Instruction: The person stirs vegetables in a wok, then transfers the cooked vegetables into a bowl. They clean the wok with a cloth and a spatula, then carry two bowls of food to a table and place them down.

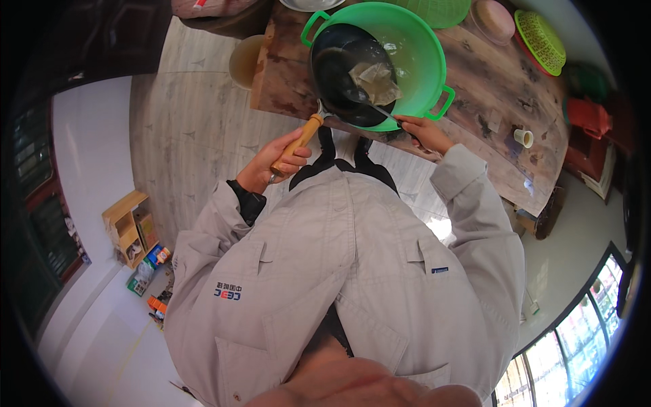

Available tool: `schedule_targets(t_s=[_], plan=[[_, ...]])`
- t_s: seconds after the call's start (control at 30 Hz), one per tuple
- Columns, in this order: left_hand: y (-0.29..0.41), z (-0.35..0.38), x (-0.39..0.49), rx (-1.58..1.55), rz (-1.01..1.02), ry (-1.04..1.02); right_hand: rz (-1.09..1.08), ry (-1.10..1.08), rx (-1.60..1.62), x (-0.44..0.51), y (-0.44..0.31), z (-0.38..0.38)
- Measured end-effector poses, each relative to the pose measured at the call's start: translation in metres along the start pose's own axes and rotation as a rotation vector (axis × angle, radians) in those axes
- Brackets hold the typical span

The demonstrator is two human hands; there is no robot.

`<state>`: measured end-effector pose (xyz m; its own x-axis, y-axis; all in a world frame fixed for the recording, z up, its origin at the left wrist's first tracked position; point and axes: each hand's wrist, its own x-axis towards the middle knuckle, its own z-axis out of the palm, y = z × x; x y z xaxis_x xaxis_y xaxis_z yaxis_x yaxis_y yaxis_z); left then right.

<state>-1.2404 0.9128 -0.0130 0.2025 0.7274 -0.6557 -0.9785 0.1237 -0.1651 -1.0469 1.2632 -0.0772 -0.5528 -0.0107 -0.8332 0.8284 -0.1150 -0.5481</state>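
Observation:
My left hand (286, 157) grips the wooden handle (300, 140) of a black wok (330, 71). The wok is tilted, over the left part of a green plastic basin (430, 71) with water in it. In my right hand (424, 133) is the dark handle of a utensil with a metal shaft (384, 113). Its dark head reaches into the wok, and I cannot tell its exact shape. Against the wok's right side, by the utensil, lies a crumpled, brownish, partly see-through sheet (377, 84); whether it is cloth or plastic is unclear.
The basin stands on a brown patterned table (478, 112). A small paper cup (523, 138) lies tipped at the right. Farther back are a green plastic basket (442, 12), a pink bowl (492, 21) and a yellow-green colander (541, 43). A round stool (246, 62) stands left of the table.

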Motion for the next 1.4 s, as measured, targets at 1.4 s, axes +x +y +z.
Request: schedule_targets(t_s=[1.4], plan=[[0.005, 0.001, -0.003, -0.01, -0.013, 0.049, -0.095, -0.045, -0.173, 0.028, -0.024, -0.004]])
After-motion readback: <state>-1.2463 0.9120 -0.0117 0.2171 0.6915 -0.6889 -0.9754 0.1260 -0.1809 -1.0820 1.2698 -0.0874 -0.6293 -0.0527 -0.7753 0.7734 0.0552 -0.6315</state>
